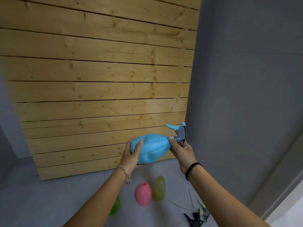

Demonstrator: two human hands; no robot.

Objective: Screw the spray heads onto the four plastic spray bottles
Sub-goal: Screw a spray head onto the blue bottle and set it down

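I hold a blue spray bottle (pixel 151 148) tilted on its side in the air. My left hand (pixel 131 155) cups its round base. My right hand (pixel 181 150) grips the neck where a grey and blue spray head (pixel 179 133) sits on the bottle, nozzle pointing up and left. Below on the grey floor stand a pink bottle (pixel 143 196) with an open neck and an olive-green bottle (pixel 158 188) beside it. A bright green bottle (pixel 115 206) is partly hidden behind my left forearm. Loose spray heads (pixel 197 216) with thin dip tubes lie at the lower right.
A wall of pale wooden planks (pixel 98 79) rises right behind the bottles. A grey wall (pixel 246 95) stands to the right, with a skirting edge and a lighter floor strip at the far lower right.
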